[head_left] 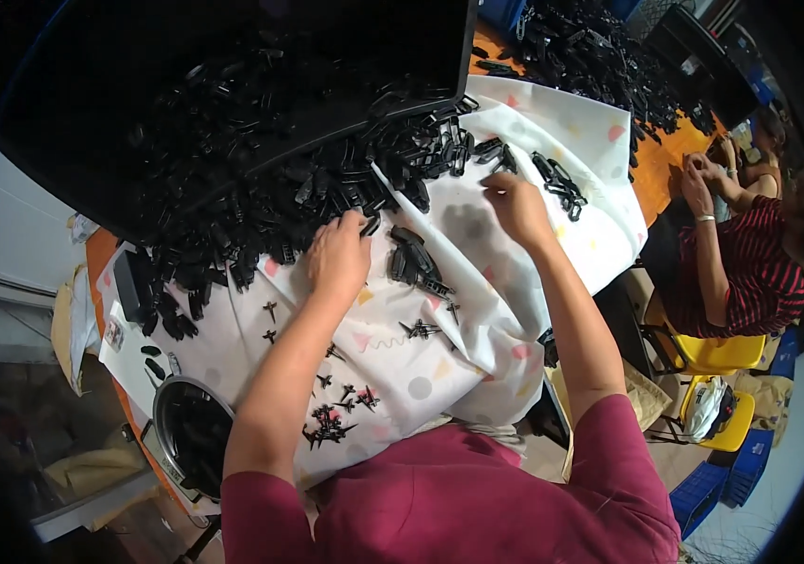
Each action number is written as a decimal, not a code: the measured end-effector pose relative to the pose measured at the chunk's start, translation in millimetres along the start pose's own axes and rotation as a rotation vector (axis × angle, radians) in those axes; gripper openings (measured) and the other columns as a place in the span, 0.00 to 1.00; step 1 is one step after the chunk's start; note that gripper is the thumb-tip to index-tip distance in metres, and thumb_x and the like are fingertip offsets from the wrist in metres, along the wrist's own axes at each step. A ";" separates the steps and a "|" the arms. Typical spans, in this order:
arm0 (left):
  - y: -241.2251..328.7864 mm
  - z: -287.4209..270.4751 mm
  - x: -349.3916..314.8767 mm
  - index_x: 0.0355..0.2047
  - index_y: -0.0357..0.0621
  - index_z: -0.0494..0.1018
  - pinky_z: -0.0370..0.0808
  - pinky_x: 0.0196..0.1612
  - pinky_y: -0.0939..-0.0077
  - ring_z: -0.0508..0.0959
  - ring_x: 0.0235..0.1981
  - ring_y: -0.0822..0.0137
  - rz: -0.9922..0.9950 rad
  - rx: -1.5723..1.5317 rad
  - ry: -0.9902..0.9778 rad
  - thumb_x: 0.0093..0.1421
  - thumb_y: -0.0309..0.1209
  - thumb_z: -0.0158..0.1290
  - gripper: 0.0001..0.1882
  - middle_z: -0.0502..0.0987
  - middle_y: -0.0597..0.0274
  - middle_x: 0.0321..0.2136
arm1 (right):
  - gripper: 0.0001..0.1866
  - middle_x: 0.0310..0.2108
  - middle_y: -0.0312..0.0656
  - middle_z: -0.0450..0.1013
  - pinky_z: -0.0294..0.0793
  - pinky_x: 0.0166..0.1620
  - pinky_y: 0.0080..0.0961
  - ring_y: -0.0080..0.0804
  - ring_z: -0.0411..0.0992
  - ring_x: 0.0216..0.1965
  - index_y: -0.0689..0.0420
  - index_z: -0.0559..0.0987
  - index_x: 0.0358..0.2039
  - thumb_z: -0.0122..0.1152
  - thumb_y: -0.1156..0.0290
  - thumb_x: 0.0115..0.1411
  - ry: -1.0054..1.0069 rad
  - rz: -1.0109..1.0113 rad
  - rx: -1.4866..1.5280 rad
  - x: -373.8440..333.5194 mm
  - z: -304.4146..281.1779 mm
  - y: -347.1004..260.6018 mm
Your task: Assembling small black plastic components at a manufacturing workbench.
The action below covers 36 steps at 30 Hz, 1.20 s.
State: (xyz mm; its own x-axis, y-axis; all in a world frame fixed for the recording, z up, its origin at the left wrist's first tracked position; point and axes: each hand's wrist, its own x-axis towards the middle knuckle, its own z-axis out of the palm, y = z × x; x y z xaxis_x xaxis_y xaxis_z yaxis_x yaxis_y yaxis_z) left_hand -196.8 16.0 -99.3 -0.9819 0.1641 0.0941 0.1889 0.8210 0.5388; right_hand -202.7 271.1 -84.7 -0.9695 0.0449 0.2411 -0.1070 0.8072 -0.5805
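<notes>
My left hand (338, 256) is at the front edge of a heap of black plastic parts (312, 179), fingers curled, with a small black plastic part (371, 226) at the fingertips. Raised over the patterned white cloth (449, 381), my right hand (520, 212) has its fingers slightly apart and nothing visible in them; its shadow falls on the cloth. A few larger black clip-like parts (416, 258) lie between my hands. Beyond the right hand rests a short row of black parts (560, 185). Small black pronged pieces (328, 425) are scattered near my left forearm.
A large black bin (261, 70) lies tipped with parts spilling out. A round black bowl (190, 428) stands at the left, by a small black box (134, 285). Another heap (599, 70) covers the far right table, where people (749, 254) sit. Yellow chairs (717, 352) and blue crates (749, 465) stand at right.
</notes>
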 end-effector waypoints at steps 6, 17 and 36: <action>35.0 -2.8 -36.0 0.31 0.42 0.71 0.68 0.38 0.63 0.72 0.36 0.54 -0.057 0.175 -0.265 0.46 0.33 0.55 0.13 0.73 0.53 0.32 | 0.09 0.30 0.39 0.72 0.70 0.36 0.26 0.37 0.69 0.36 0.54 0.77 0.25 0.52 0.73 0.42 -0.272 -0.666 -0.217 1.0 67.0 -88.0; -19.2 -25.4 -53.2 0.30 0.37 0.67 0.68 0.31 0.83 0.73 0.27 0.73 -0.271 -1.065 0.051 0.51 0.22 0.48 0.05 0.74 0.61 0.27 | 0.06 0.28 0.42 0.69 0.70 0.33 0.24 0.34 0.69 0.30 0.60 0.73 0.28 0.56 0.74 0.48 -0.147 -0.331 0.228 1.0 68.8 -106.4; 18.4 -90.2 -99.9 0.42 0.36 0.68 0.69 0.35 0.84 0.71 0.31 0.75 0.220 -1.012 0.024 0.47 0.20 0.56 0.19 0.72 0.61 0.32 | 0.10 0.19 0.35 0.68 0.59 0.14 0.11 0.17 0.64 0.16 0.63 0.74 0.33 0.57 0.71 0.53 -0.445 0.298 1.262 -88.1 -26.6 -168.1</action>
State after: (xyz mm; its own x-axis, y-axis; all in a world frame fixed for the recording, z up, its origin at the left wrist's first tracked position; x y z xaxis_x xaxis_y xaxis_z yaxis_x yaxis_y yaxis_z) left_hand -96.3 -34.6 -23.3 -0.9289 0.2348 0.2863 0.2773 -0.0713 0.9581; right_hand -93.4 147.1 12.3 -0.9536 -0.2639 -0.1448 0.2215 -0.2895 -0.9312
